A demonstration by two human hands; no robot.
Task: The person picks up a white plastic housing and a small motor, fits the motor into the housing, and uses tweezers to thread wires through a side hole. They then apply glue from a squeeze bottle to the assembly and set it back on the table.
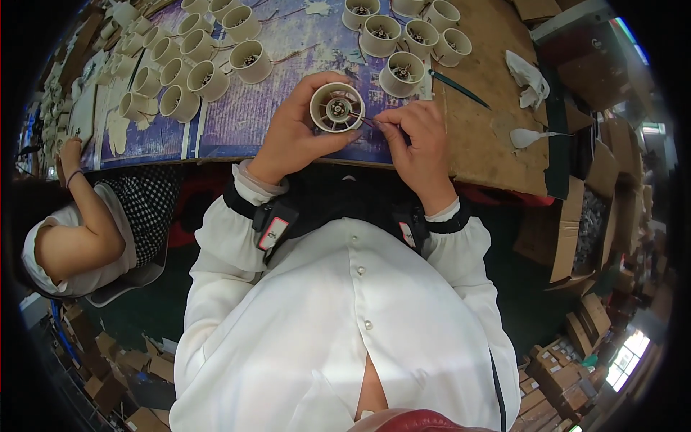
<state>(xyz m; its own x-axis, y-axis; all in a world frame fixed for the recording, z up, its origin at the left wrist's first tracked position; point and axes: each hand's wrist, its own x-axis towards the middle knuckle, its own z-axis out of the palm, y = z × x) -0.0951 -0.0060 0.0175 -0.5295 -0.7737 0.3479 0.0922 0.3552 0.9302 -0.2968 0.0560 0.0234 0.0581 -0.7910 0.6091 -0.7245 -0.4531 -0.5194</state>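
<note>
In my left hand (pixel 291 133) is a white round plastic housing (pixel 314 109), its open end turned up toward me. A small motor (pixel 337 108) with a round hub sits in its middle, held by thin ribs. My fingers and thumb wrap around the outer wall. My right hand (pixel 421 137) is just to the right, with thumb and index finger pinched on thin dark wires (pixel 366 120) that come out of the housing. The wire ends are hidden by my fingertips.
More white housings (pixel 250 62) with motors and wires stand in groups at left, and another group (pixel 380 36) stands at right. A dark green pointed tool (pixel 461 89), crumpled white paper (pixel 527 79) and a white nozzle-like piece (pixel 531 137) lie on cardboard. A co-worker (pixel 93 223) sits at left.
</note>
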